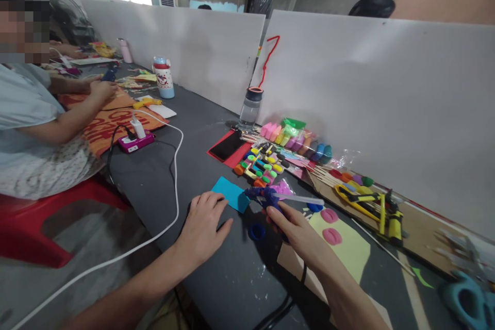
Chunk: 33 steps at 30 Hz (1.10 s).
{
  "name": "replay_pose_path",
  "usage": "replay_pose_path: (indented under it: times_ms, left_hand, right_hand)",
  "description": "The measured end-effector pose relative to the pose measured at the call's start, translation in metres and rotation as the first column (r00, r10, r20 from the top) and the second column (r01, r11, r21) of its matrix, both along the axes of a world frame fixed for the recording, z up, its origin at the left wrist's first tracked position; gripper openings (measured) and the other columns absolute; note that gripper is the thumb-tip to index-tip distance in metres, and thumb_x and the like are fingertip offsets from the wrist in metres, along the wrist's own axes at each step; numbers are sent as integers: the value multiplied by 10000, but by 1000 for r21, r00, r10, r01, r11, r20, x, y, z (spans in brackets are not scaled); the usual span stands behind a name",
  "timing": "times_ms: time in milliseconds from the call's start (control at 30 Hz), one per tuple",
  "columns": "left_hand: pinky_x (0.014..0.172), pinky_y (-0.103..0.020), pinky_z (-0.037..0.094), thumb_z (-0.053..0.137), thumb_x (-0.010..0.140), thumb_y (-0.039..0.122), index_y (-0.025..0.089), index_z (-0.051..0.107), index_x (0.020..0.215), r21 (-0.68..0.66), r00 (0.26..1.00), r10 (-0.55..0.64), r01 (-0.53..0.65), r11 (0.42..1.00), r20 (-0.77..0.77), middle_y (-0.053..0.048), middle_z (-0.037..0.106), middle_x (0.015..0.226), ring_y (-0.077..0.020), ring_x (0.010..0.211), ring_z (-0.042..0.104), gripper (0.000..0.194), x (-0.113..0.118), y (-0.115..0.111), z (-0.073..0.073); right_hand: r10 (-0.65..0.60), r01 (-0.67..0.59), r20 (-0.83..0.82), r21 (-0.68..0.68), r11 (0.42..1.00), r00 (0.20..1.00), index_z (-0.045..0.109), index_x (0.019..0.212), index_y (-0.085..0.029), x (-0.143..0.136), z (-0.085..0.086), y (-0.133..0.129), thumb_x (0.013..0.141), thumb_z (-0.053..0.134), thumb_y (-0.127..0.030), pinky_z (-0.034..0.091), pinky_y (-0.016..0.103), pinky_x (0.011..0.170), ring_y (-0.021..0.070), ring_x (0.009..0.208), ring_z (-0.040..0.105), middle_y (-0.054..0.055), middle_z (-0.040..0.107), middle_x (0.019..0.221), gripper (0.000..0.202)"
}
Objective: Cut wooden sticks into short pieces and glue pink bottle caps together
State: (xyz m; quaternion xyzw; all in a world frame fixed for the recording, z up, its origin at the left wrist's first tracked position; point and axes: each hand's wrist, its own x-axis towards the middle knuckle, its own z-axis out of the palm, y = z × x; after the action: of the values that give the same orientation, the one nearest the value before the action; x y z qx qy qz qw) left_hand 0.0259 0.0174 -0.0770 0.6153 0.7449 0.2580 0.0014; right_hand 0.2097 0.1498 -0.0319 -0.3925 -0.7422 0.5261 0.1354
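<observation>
A blue hot glue gun (263,194) with a clear glue stick (303,199) poking out of its back is gripped in my right hand (288,224). Its nozzle is at the right edge of a blue paper piece (228,192); whether it touches cannot be made out. My left hand (207,216) lies on the table with fingers spread, fingertips at the paper's left edge. Between my hands sits a dark blue ring-shaped piece (257,231). Right of the glue gun, two pink oval pieces (331,236) rest on a pale yellow sheet (353,247).
Clay pieces (261,167), a phone (227,145) and a water bottle (250,108) stand behind. Yellow cutters (365,198) and scissors (467,296) lie right. A white cable (177,180) crosses left near a purple power strip (136,142). A co-worker's arm (69,121) is at far left.
</observation>
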Motion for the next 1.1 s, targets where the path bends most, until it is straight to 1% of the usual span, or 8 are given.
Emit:
replay_pose_path:
  times_ms: [67,233,500,633,767,900,1000,1100]
  left_hand:
    - [986,-526,445,596,910,240,139,650,1155,0,1000,-1,1,1000,-1,-126,652,1227,-314,1164,551,271,0,0,1]
    - [987,-526,447,600,910,251,132,650,1154,2,1000,-3,3,1000,2,-126,652,1221,-314,1158,551,275,0,0,2]
    - [979,-528,449,592,912,245,138,651,1154,3,1000,-5,5,1000,2,-128,652,1231,-316,1159,549,272,0,0,1]
    - [983,-519,446,586,912,246,151,648,1157,5,1000,-2,2,1000,0,-123,653,1233,-311,1166,549,269,0,-1,1]
    - [985,-510,444,591,909,249,156,644,1159,8,1000,1,-1,1000,-2,-123,651,1240,-307,1172,548,272,-1,-1,-1]
    - [987,-510,438,592,910,249,160,639,1168,13,1000,0,0,1000,-8,-124,651,1244,-305,1180,546,276,-1,-1,-1]
    - [990,-505,432,587,915,243,151,644,1158,12,1000,1,-1,1000,-12,-125,655,1237,-306,1177,550,267,0,-1,0]
    - [989,-499,431,593,912,236,141,650,1151,9,1000,3,-3,1000,-16,-127,657,1228,-307,1174,553,263,1,-1,1]
  right_hand:
    - [-6,6,-6,2,1000,1000,578,812,-184,0,-2,1,872,520,-630,375,275,598,158,673,495,15,562,750,453]
    - [-6,6,-6,0,1000,1000,599,798,-187,0,-3,3,853,534,-660,360,280,569,170,656,499,23,571,727,481]
    - [18,-19,33,13,1000,999,594,733,-180,-2,10,0,843,522,-670,349,282,573,155,611,474,13,551,670,507]
    - [18,-19,59,25,1000,998,615,741,-176,0,14,2,832,511,-683,361,288,587,169,634,492,27,565,675,526]
    - [15,-18,66,37,999,998,589,727,-199,1,13,3,827,513,-672,366,297,587,180,640,492,28,566,691,489]
    - [-11,8,60,56,998,998,589,759,-213,2,9,3,819,529,-654,386,312,615,205,687,520,40,590,731,449]
    - [-11,7,58,67,998,998,576,776,-207,1,9,3,835,523,-631,381,305,617,194,683,509,31,581,726,431]
    - [26,-30,65,68,997,998,560,744,-196,-1,13,2,839,524,-609,354,289,592,165,637,470,10,546,680,425]
